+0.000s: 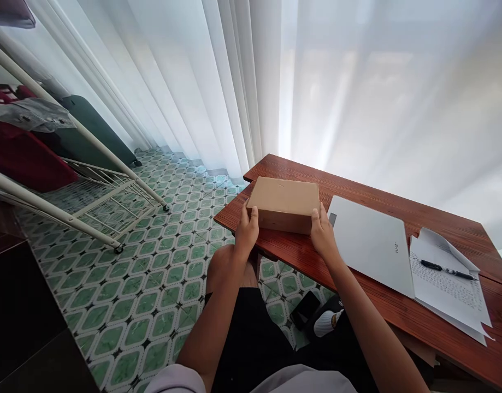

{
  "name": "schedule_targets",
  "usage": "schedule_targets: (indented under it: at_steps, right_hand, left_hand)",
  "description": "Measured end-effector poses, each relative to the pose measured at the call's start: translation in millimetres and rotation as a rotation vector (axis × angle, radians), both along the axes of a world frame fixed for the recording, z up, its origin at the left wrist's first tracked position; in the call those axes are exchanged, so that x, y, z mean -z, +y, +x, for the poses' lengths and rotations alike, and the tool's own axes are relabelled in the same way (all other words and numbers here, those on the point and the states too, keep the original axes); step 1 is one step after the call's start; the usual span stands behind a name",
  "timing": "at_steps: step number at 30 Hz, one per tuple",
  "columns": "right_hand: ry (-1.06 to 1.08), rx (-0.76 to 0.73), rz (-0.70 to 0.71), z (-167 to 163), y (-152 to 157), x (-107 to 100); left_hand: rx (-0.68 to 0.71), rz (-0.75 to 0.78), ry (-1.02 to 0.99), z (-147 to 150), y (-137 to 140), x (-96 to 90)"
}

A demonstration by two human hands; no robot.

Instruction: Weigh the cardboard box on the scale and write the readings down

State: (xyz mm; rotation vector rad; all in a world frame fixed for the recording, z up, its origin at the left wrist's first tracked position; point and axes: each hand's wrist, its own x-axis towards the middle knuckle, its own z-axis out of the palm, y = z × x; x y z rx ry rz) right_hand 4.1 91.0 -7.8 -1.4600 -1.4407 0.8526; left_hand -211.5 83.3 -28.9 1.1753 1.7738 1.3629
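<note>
A closed brown cardboard box (284, 194) is at the left end of the reddish wooden table (295, 251). My left hand (246, 228) grips its left front corner, thumb on the front side and fingers around the left side. At the opposite end, my right hand (322, 232) holds the right front corner in the same way. Both hands are closed on the box, which looks level. Whether its underside rests fully on the tabletop is hidden from me. Just right of my right hand lies a shut silver laptop (369, 240).
Handwritten paper sheets (447, 289) with a black pen (451, 270) on top lie right of the laptop. Sheer white curtains (336, 93) hang behind the table. A cream metal rack (95, 234) on wheels stands at left on green patterned tiles (172, 284).
</note>
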Motion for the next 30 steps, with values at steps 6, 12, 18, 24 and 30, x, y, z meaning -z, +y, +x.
schedule_targets:
  at_steps: [6, 12, 18, 24, 30]
  right_hand:
    - [0.032, -0.017, 0.003, 3.5, -0.2, 6.3]
    - [0.084, -0.031, 0.018, 2.8, -0.2, 6.8]
    - [0.130, -0.057, 0.045, 3.3, -1.4, -4.5]
    - [0.153, -0.054, 0.050, 14.8, -10.5, -23.1]
    - [0.170, -0.043, 0.115, 44.9, -16.4, -34.7]
  left_hand:
    - [-0.028, 0.010, 0.018, 0.8, 0.5, 0.7]
    - [-0.076, 0.035, 0.013, 4.2, 2.3, 2.6]
    - [-0.087, 0.202, -0.068, 11.3, 1.0, 4.7]
    - [-0.079, 0.256, -0.064, 24.2, -6.9, -13.7]
    - [0.000, 0.321, -0.074, 46.1, -5.9, -27.8]
